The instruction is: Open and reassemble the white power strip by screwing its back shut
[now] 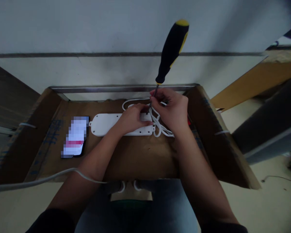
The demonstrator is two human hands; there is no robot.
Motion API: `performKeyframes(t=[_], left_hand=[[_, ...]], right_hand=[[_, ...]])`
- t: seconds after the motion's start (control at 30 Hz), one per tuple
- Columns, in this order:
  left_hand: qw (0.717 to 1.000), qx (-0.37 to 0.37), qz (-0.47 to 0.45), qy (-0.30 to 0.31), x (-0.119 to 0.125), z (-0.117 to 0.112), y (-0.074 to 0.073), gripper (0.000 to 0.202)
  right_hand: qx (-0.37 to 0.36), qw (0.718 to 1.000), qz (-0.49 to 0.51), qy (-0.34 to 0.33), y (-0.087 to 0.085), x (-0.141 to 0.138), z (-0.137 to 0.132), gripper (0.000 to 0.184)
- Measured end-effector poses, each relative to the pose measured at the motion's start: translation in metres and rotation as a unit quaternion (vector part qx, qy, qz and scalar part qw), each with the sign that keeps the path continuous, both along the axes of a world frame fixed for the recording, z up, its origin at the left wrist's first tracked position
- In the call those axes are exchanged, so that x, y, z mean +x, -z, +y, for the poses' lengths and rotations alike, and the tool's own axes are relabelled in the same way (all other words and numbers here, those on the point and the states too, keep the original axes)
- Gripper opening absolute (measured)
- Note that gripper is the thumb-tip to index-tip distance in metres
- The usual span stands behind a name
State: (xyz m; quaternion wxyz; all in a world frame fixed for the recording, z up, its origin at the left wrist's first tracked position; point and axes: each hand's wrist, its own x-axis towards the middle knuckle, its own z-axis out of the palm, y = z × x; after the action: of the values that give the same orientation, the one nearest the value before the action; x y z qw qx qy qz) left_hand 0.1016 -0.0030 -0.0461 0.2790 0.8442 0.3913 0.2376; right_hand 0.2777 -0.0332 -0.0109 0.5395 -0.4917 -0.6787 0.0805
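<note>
A white power strip point(105, 124) lies with its screw-holed side up on brown cardboard. My left hand point(132, 119) grips its right part, thumb and fingers spread across the two long edges. Between the thumb and fingers of my right hand point(174, 108) is the metal shaft of a screwdriver point(172, 48) with a black and yellow handle. The screwdriver stands almost upright, leaning right, its tip down near a hole at the strip's right end. My fingers partly hide the tip. A coiled white cord point(157, 121) lies beside that end, partly under my right hand.
A lit phone point(76, 136) rests left of the strip. Cardboard side walls point(223, 145) rise at left and right, and a pale panel point(99, 71) stands behind. A white cable point(50, 174) crosses at front left, over my left forearm.
</note>
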Motion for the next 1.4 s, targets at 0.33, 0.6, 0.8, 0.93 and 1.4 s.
performKeyframes(t=[0.33, 0.6, 0.8, 0.93, 1.4], left_hand=[[0.985, -0.089, -0.150, -0.001, -0.020, 0.014, -0.002, 0.056], [0.958, -0.125, -0.244, -0.078, -0.016, 0.017, -0.006, 0.047], [0.961, -0.126, -0.238, -0.061, -0.014, 0.014, -0.008, 0.036], [0.977, -0.104, -0.187, -0.008, -0.018, 0.014, -0.006, 0.029], [0.964, -0.144, -0.222, -0.022, -0.021, 0.013, 0.006, 0.031]], right_hand=[[-0.017, 0.998, 0.060, -0.003, 0.002, -0.006, -0.002, 0.017], [-0.019, 0.999, 0.028, -0.042, 0.010, -0.015, -0.001, 0.015], [-0.037, 0.998, 0.000, -0.051, 0.009, -0.014, 0.000, 0.017], [-0.046, 0.997, 0.001, -0.066, 0.011, -0.014, 0.003, 0.018], [0.062, 0.992, 0.089, -0.069, -0.059, -0.058, 0.018, 0.053]])
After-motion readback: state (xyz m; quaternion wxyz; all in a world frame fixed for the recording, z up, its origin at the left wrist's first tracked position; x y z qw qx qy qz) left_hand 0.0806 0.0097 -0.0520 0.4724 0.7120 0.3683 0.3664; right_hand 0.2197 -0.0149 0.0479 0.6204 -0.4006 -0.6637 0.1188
